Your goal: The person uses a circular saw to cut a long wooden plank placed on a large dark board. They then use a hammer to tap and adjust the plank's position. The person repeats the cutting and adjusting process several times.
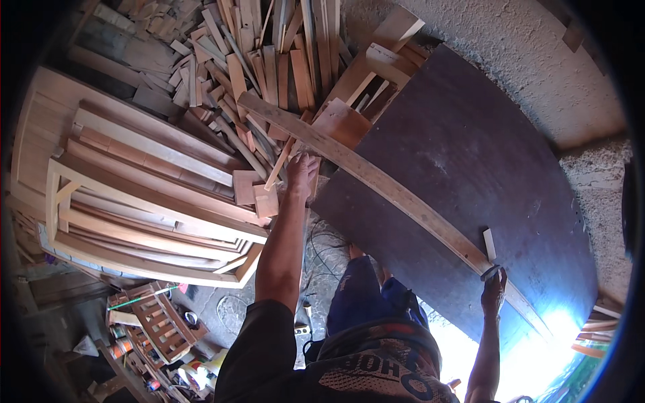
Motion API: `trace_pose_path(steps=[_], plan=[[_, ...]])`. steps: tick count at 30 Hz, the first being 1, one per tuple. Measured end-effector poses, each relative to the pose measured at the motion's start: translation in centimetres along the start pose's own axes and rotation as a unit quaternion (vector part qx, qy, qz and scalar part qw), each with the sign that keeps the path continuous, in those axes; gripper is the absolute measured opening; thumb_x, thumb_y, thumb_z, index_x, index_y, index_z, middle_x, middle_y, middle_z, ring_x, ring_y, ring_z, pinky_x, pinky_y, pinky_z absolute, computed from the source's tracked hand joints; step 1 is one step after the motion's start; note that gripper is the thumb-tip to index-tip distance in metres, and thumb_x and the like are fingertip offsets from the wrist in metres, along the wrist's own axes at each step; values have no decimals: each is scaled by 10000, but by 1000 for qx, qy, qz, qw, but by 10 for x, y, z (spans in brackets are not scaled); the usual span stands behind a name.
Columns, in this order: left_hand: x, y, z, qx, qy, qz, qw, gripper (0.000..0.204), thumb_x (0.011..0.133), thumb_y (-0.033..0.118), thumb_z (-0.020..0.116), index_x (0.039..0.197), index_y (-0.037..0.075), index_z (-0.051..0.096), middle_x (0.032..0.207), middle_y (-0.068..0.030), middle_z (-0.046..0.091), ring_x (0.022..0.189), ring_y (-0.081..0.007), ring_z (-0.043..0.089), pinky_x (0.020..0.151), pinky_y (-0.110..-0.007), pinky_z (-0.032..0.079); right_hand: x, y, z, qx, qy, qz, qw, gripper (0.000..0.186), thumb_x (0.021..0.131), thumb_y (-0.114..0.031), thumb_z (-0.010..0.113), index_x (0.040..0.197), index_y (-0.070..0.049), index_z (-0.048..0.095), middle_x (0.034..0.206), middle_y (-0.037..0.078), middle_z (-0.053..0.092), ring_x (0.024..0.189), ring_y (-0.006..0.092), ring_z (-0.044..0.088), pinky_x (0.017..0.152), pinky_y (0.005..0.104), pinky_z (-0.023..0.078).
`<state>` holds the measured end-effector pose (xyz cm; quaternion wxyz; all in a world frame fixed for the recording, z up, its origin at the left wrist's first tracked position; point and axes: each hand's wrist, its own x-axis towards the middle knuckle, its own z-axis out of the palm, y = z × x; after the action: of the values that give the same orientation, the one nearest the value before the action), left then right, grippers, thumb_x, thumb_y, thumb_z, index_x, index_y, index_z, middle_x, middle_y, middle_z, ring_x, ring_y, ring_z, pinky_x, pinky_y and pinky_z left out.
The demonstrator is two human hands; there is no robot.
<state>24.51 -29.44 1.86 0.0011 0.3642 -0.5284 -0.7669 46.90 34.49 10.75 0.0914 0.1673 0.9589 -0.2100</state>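
One broad dark board (430, 134) is seen on the right side. To the left, pale wooden frames (161, 209) are stacked, and beyond them loose wood offcuts (237, 77) are heaped. A long, narrow plank (396, 193) is laid diagonally across the board, its far end projecting past the board's left edge toward the offcuts, its near end brightly lit at the lower right. The left hand (304, 173) is placed just beside the plank's projecting part; whether anything is gripped there cannot be told. The right hand (494, 292) is placed at the plank's lower stretch, its fingers closed on the dark end of a small tool (491, 271) with a pale bar (489, 243).
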Motion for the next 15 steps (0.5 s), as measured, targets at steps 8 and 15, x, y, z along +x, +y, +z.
trace_pose_path(steps=[8,15], plan=[[2,-55,66,10,-159,-200,967,587,1037,478,552,1407,24,541,1330,-151,610,1248,-256,570,1069,-412,465,8,79,18,468,-21,155,870,372,1023,-226,578,1363,-76,562,1379,158,575,1233,299,616,984,424,563],[115,-26,51,123,-118,-43,984,616,995,537,612,1426,107,521,1324,-85,575,1089,-229,510,940,-365,394,29,29,6,-47,-22,36,998,790,864,-302,761,1550,-169,391,1436,138,480,1081,339,704,875,464,603]])
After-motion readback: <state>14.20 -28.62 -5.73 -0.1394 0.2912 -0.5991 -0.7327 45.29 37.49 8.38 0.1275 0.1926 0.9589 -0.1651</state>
